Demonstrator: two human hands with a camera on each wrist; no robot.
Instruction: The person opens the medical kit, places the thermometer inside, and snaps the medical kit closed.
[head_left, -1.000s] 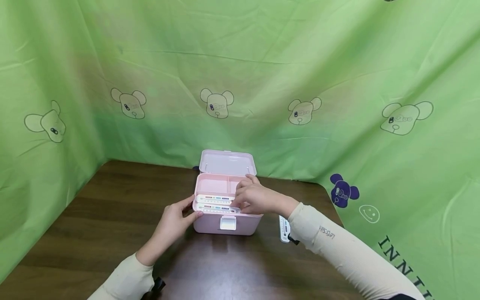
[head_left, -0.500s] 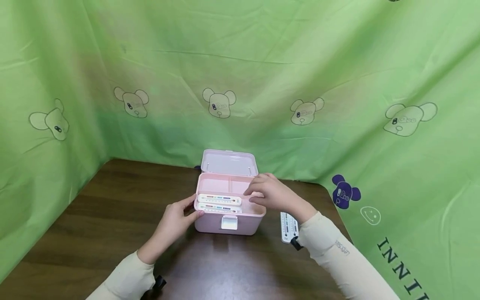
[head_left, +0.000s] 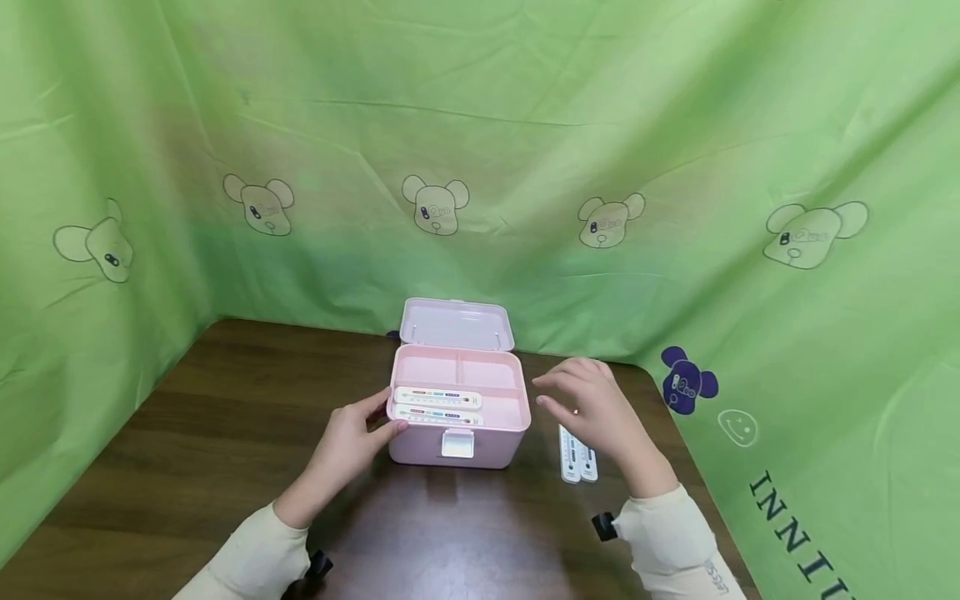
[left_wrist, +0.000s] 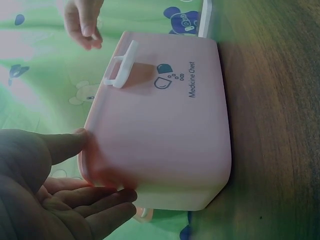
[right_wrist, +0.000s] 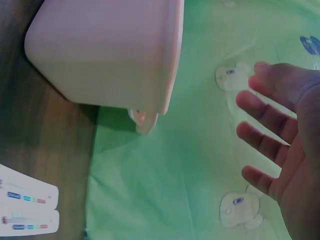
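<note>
A pink medicine box (head_left: 420, 448), labelled "Medicine Chest" on its front, stands with its lid (head_left: 457, 325) raised. Two white strip thermometers, one farther back (head_left: 438, 399) and one by the front wall (head_left: 431, 414), lie side by side in its front compartment. My left hand (head_left: 341, 446) holds the box's front left corner, thumb on the front rim and fingers along the side wall. To the right of the box, my right hand (head_left: 592, 412) hovers with nothing in it, its fingers spread and slightly bent in the right wrist view. Below it, two more thermometers (head_left: 569, 458) lie together on the table.
The box's back half has two compartments split by a divider (head_left: 459, 368). A white latch (head_left: 457, 443) sits on its front. Green patterned cloth (head_left: 525, 125) hangs behind and beside the wooden table (head_left: 247, 400).
My right hand has drawn back out of the box to the right, uncovering the compartment's right end and the two thermometers on the table. My left hand has stayed on the corner.
</note>
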